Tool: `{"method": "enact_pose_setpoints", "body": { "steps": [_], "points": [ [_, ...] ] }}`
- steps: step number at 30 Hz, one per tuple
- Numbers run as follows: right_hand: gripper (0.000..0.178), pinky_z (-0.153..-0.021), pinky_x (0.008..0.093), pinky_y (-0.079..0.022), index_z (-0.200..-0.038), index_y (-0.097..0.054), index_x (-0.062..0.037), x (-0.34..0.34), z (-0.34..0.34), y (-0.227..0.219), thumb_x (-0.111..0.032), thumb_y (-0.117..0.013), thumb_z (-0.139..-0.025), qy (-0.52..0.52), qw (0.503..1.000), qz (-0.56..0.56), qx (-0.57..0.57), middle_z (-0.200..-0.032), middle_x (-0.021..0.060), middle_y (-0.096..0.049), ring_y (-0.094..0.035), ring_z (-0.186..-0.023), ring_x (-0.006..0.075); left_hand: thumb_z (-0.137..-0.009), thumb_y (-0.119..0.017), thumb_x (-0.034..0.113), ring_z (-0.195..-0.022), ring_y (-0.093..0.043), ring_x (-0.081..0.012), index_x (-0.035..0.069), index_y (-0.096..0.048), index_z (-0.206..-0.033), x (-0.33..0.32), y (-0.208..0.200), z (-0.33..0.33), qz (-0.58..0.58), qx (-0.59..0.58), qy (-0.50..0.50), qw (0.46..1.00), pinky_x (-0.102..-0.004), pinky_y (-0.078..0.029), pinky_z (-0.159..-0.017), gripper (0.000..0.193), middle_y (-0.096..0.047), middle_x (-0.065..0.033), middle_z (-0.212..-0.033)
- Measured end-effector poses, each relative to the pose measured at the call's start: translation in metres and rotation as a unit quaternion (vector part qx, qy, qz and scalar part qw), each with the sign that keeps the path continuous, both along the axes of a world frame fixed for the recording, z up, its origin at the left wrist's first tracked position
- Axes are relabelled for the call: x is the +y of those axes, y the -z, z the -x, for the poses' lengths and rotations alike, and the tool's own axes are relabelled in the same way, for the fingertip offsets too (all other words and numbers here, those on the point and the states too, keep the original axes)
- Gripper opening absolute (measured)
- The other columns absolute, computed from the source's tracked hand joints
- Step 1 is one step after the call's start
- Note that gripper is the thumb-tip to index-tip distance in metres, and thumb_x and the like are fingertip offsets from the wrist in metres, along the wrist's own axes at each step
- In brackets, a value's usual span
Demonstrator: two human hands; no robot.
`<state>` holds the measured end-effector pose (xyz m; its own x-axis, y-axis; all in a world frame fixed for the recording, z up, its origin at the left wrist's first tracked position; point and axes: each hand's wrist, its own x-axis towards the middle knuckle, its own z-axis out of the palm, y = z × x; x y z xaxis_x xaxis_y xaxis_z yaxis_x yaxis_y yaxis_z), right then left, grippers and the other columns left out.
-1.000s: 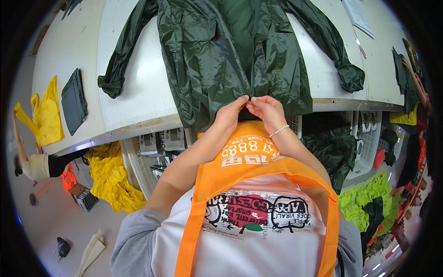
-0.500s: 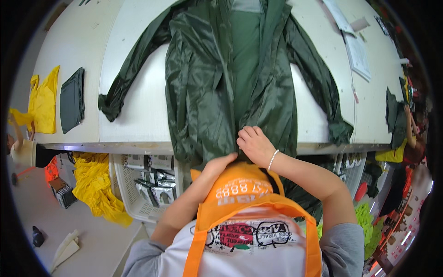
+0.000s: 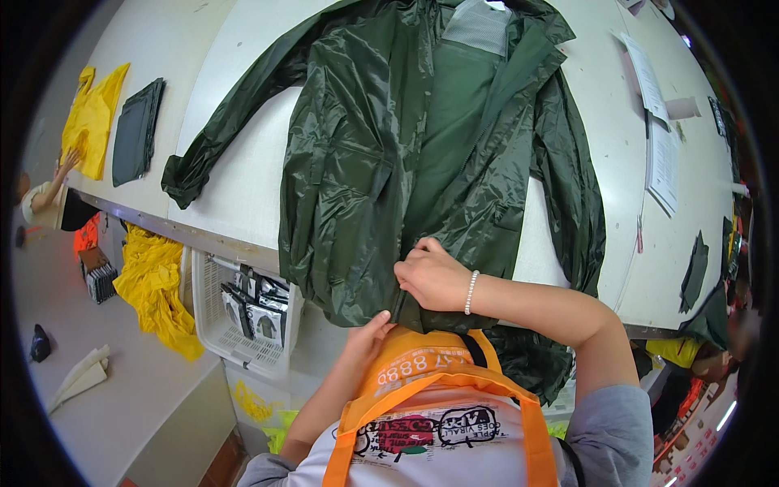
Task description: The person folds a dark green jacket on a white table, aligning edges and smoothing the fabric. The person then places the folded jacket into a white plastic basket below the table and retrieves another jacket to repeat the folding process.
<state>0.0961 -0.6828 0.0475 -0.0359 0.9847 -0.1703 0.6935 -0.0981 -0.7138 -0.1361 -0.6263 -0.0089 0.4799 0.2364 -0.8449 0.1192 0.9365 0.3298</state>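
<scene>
A dark green, shiny rain jacket (image 3: 341,162) lies front up on the white table, its front parted over the green inside and its bottom hem hanging over the near edge. My left hand (image 3: 369,339) holds that hem just left of the front opening, thumb on top and fingers hidden beneath the cloth. Slightly higher and to the right, my right hand (image 3: 430,277) is closed in a pinch on the lower front edge of the jacket. Whatever lies inside its fingertips is hidden.
Left on the table are a folded dark stack (image 3: 138,132) and a yellow garment (image 3: 95,122) under another person's hand (image 3: 71,161). Below the edge stands a white basket (image 3: 243,349) of packaged garments beside yellow cloth (image 3: 152,280). Papers (image 3: 661,166) lie right.
My view has turned, tilting the table edge. My right hand has shifted down and left along the jacket front, closer to my left hand. The other person's hand now rests on the yellow garment.
</scene>
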Motion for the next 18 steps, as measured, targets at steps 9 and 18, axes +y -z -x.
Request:
{"method": "enact_pose_setpoints", "body": {
  "steps": [9, 18],
  "points": [
    [0.009, -0.083, 0.0394, -0.036, -0.082, -0.061, -0.0106, 0.04, -0.173, -0.003, -0.01, -0.062, -0.074, 0.208, 0.903, -0.079, -0.369, -0.08, 0.006, -0.06, -0.056, -0.088, 0.0251, -0.077, -0.076, 0.016, -0.089, -0.062, -0.023, -0.004, -0.054, -0.116, -0.019, 0.005, 0.033, -0.102, 0.25, 0.16, 0.949, -0.0369, -0.052, -0.076, 0.049, -0.063, -0.0118, -0.104],
    [0.009, -0.084, 0.0422, -0.035, -0.083, -0.069, -0.0127, 0.107, -0.278, 0.034, -0.015, -0.06, -0.083, 0.225, 0.916, 0.1, -0.317, -0.087, 0.007, -0.068, -0.06, -0.09, 0.025, -0.074, -0.077, 0.044, -0.098, -0.061, -0.0256, -0.016, -0.055, -0.112, -0.04, 0.057, 0.091, -0.019, 0.314, 0.256, 0.914, -0.0358, -0.049, -0.083, 0.074, -0.063, -0.0198, -0.106]
  ]
}}
